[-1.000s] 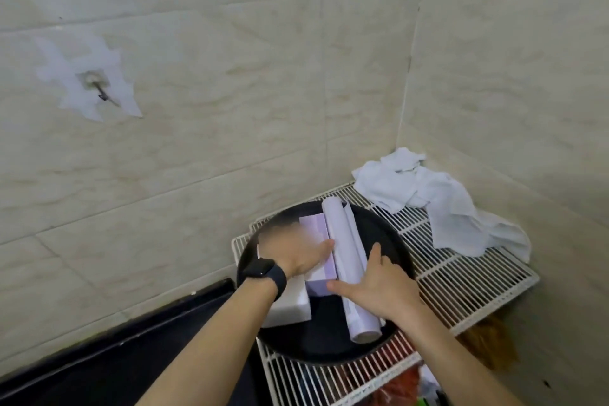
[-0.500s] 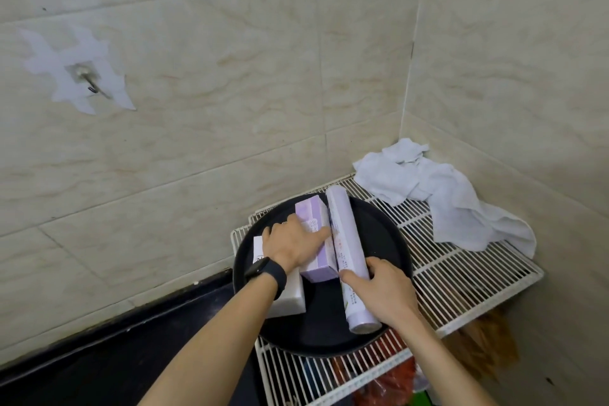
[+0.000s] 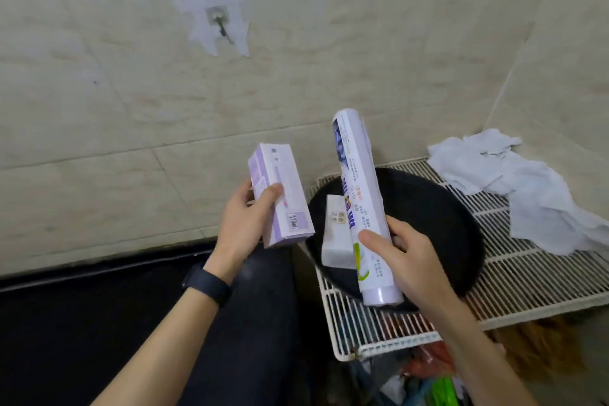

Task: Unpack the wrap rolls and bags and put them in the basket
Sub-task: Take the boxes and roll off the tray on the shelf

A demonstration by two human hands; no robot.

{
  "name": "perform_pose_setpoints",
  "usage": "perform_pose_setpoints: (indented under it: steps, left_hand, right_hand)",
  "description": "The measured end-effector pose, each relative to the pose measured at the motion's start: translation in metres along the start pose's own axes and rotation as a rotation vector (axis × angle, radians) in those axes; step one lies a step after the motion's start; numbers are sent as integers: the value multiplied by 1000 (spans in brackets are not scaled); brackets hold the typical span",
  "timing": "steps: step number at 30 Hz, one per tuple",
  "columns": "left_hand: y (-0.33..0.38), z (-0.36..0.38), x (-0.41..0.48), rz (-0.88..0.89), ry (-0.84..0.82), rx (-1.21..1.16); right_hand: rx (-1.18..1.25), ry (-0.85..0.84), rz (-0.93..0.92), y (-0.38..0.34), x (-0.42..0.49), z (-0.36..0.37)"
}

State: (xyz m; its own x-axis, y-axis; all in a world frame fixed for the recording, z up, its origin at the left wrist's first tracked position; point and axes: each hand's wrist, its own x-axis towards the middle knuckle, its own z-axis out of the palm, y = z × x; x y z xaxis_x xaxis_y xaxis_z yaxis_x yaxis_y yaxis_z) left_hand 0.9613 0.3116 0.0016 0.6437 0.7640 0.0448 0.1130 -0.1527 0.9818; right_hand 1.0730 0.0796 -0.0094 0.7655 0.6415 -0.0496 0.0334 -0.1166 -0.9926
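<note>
Purple box (image 3: 280, 195), wrap roll (image 3: 362, 198) — now lifted

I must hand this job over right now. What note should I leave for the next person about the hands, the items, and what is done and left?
Left hand: grips the purple box, held left of the tray.
Right hand: grips the printed wrap roll, nearly upright over the black round tray.
A white box lies in that tray, which sits on the wire rack.
Done: nothing looks opened yet.
Left: unpack all three and put the contents in the basket.
</note>
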Motion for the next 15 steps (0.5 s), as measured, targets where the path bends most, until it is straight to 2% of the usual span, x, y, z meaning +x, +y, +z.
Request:
perform_pose_setpoints:
  steps: [5, 7, 12, 15]
  left_hand:
    - [-78, -127, -47, -203, 164, 208]
    - [-116, -169, -67, -283, 170, 302]
    - [-210, -248, -111, -544, 97, 474]
    - [-255, -278, -128, -629, 44, 578]
  right_hand:
    - [71, -336, 103, 14, -26, 97]
    - [52, -430, 148, 32, -37, 140]
    - [-89, -512, 321, 112, -62, 245]
    - [-192, -518, 447, 168, -78, 299]
